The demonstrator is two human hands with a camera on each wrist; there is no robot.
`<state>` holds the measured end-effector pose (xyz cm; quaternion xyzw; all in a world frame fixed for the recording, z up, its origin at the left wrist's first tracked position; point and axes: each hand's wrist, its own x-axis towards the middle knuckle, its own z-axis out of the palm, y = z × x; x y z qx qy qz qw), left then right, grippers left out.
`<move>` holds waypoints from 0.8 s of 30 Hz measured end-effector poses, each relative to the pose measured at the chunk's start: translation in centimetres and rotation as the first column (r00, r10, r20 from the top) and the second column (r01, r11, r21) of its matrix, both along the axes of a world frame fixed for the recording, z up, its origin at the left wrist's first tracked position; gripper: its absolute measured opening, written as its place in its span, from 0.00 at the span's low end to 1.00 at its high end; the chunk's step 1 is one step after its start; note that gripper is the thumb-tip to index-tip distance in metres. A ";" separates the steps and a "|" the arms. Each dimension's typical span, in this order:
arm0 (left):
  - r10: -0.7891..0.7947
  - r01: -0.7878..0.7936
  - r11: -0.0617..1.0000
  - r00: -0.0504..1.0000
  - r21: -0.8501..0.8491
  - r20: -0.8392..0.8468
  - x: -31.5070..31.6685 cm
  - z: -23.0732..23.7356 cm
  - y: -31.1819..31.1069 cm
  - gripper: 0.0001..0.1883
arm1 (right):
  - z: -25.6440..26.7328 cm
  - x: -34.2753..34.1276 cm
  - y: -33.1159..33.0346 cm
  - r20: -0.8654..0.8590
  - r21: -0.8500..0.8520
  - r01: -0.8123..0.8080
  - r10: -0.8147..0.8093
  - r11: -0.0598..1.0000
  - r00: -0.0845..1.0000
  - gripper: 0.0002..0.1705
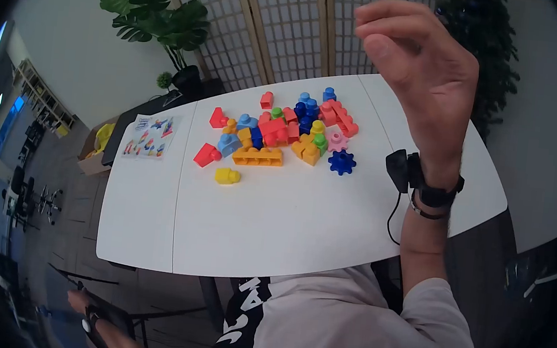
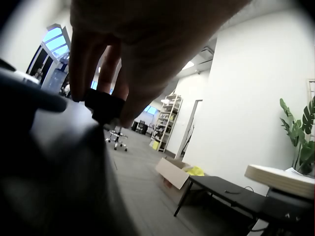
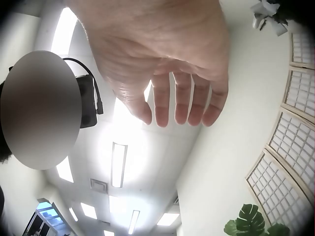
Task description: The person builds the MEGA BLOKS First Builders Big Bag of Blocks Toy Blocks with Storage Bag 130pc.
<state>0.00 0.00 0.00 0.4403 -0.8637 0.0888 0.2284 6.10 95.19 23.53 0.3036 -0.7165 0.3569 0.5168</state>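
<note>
My right hand is raised above the right side of the white table, with its fingers loosely bent and nothing in them. In the right wrist view the same hand shows its palm and spread fingertips. My left hand pinches a small dark object between thumb and fingers; what it is, I cannot tell. In the head view the left hand is low at the far left, away from the table. Colourful toy blocks lie in a loose group on the table, touched by neither hand.
A picture sheet lies at the left end of the table. Beyond are a potted plant, a lattice screen and a dark tree. A cardboard box stands on the floor near a black bench.
</note>
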 end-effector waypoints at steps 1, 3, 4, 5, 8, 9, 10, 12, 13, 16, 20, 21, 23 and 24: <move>0.038 -0.039 0.999 0.998 0.015 0.057 0.5 -0.9 0.0 0.22 | -0.1 -0.1 -0.1 -0.004 0.004 -0.004 0.004 1.000 1.000 0.08; 0.055 -0.057 0.996 0.998 0.068 0.032 1.5 -2.0 -0.3 0.22 | 0.0 0.1 -0.5 0.003 -0.008 -0.023 0.023 1.000 1.000 0.08; 0.068 -0.069 0.991 0.998 0.118 0.010 1.8 -2.5 -0.4 0.22 | 0.0 0.1 -0.6 -0.002 -0.003 -0.024 0.024 1.000 1.000 0.08; 0.068 -0.068 0.990 0.998 0.123 0.005 1.7 -2.1 0.5 0.22 | -0.1 -0.2 -0.7 -0.029 -0.010 -0.026 0.026 1.000 0.999 0.08; 0.084 -0.086 0.980 0.996 0.177 0.017 2.2 -1.9 1.1 0.20 | 0.1 0.1 -0.9 -0.065 -0.019 -0.009 0.008 1.000 0.998 0.08; 0.068 -0.081 0.984 0.994 0.160 0.084 1.7 -3.4 -2.4 0.19 | 0.2 0.3 -1.0 -0.071 -0.030 0.013 -0.015 0.999 0.997 0.08; 0.052 -0.073 0.987 0.987 0.140 0.152 1.3 -4.3 -4.2 0.18 | 0.2 0.4 -1.0 -0.077 -0.031 0.014 -0.017 0.999 0.997 0.08; 0.091 -0.111 0.984 0.986 0.140 0.141 1.5 -5.1 -3.2 0.19 | 0.2 0.6 -0.8 -0.072 -0.033 0.003 -0.005 0.999 0.997 0.08; 0.134 -0.153 0.978 0.982 0.142 0.135 1.6 -5.4 -2.8 0.21 | 0.2 0.7 -0.7 -0.073 -0.034 0.005 -0.008 0.999 0.997 0.08; 0.131 -0.160 0.979 0.968 0.123 0.215 1.8 -7.0 -4.4 0.24 | 0.1 0.6 -0.5 -0.068 -0.033 -0.002 0.000 0.999 0.998 0.08; 0.141 -0.171 0.977 0.966 0.130 0.217 2.5 -7.1 -5.2 0.25 | 0.3 0.7 -0.6 -0.065 -0.010 -0.015 0.014 1.000 0.998 0.07; 0.157 -0.188 0.973 0.965 0.133 0.212 2.7 -7.0 -5.2 0.25 | 0.2 0.7 -0.6 -0.059 0.003 -0.014 0.014 1.000 0.998 0.06; 0.172 -0.202 0.970 0.963 0.136 0.207 2.8 -6.7 -4.7 0.24 | 0.1 0.5 -0.5 -0.057 0.017 -0.013 0.014 1.000 0.998 0.06; 0.178 -0.209 0.969 0.961 0.133 0.214 2.9 -6.6 -4.4 0.24 | 0.1 0.4 -0.5 -0.058 0.033 -0.015 0.017 0.999 0.998 0.06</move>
